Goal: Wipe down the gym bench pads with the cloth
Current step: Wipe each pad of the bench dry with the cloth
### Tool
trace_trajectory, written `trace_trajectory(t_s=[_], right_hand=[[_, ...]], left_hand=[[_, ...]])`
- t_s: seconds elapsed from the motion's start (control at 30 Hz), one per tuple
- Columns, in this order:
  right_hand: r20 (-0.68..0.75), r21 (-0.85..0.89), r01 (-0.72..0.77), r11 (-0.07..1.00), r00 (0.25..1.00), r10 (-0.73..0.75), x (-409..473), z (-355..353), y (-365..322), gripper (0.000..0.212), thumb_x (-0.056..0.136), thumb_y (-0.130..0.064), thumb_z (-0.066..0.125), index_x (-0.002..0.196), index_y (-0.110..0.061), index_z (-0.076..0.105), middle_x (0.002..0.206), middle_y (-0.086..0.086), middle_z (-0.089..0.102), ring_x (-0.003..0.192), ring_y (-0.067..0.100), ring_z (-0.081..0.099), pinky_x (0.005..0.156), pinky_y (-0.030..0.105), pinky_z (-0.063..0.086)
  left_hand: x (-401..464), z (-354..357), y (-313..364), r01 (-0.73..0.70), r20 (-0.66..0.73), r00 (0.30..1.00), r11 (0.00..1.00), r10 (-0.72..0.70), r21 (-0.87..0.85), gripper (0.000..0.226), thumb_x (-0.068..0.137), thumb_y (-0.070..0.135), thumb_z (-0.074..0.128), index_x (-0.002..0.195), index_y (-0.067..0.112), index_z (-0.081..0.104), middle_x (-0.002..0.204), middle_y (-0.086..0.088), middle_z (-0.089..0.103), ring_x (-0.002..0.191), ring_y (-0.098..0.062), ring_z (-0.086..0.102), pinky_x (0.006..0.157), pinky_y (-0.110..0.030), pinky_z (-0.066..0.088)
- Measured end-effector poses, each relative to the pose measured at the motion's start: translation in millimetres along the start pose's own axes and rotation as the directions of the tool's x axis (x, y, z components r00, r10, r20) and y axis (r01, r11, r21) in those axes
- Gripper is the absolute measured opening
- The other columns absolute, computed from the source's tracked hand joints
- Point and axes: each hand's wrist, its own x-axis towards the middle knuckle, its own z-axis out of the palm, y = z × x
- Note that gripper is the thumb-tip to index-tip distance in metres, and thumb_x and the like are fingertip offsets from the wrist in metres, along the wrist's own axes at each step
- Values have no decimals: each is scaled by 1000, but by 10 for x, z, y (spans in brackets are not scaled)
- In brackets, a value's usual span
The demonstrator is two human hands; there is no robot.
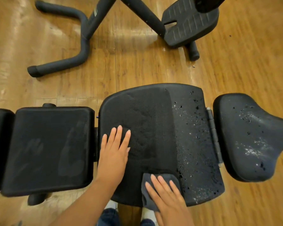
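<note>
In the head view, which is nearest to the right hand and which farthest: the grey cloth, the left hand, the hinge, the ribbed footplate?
From the right hand:
1. Grey cloth, directly under its fingers, at the pad's near edge.
2. Left hand, to the left on the same pad.
3. Hinge, to the right, between two pads.
4. Ribbed footplate, far up on the floor.

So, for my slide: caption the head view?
Right hand presses cloth on half-wiped middle pad; left hand rests flat.

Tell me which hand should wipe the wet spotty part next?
The right hand, probably. It already presses the cloth flat, right beside the droplet-covered strip of the middle pad. The left hand rests bare on the wiped side, farther away.
</note>
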Motion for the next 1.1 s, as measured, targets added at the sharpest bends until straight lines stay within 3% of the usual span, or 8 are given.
trace_trajectory(t_s=[0.17,0.37,0.5,0.67,0.8,0.93,1.1], right_hand=[[-56,8,-12,1000,998,12,408,-233,147,64,77,-28,44,140,-25,37,151,-5,31,141,9,17,111,35,18],[-133,-6,-57,998,990,56,1259,-579,395,54,91,-26,31,145,-24,29,153,-5,22,140,4,6,115,33,4],[-195,-21,-64,998,979,59,1867,-793,590,51,97,-22,34,146,-25,24,155,-6,15,141,5,2,115,30,-4],[-259,-2,-83,997,963,80,2372,-1000,700,51,98,-16,38,147,-23,24,156,-3,14,144,14,5,114,31,-4],[-227,10,-126,992,966,125,2711,-1206,740,47,100,-18,33,146,-18,26,155,2,21,144,17,8,115,35,-1],[-200,-5,-94,996,975,91,2566,-1203,699,48,100,-19,33,147,-18,22,156,2,14,144,17,3,115,35,-3],[-146,-42,-59,997,988,53,1541,-783,503,53,94,-22,28,147,-20,22,156,-1,13,143,12,4,116,34,-2]], left_hand=[[-11,28,-13,3,4,1000,1000,-3,-23,50,92,26,31,140,12,39,145,-19,39,135,-33,30,108,-49,22],[-22,26,-11,21,32,999,999,-20,-25,52,92,28,27,142,13,36,146,-17,37,137,-31,27,109,-49,21],[-27,5,-11,26,32,999,999,-25,-34,52,91,27,28,141,14,32,145,-17,40,136,-31,28,110,-48,19],[-8,17,-12,15,39,999,999,-13,-35,50,93,27,28,141,15,35,145,-16,40,136,-30,29,109,-48,20],[1,23,-17,22,47,999,999,-20,-41,49,101,29,11,142,15,33,146,-16,39,136,-30,28,109,-49,21],[-7,16,-14,21,54,998,999,-19,-29,50,94,27,26,142,15,33,146,-16,38,137,-31,27,109,-50,22],[-1,5,-5,15,59,998,1000,-14,-16,51,93,27,28,142,14,32,146,-17,38,136,-32,27,109,-50,21]])
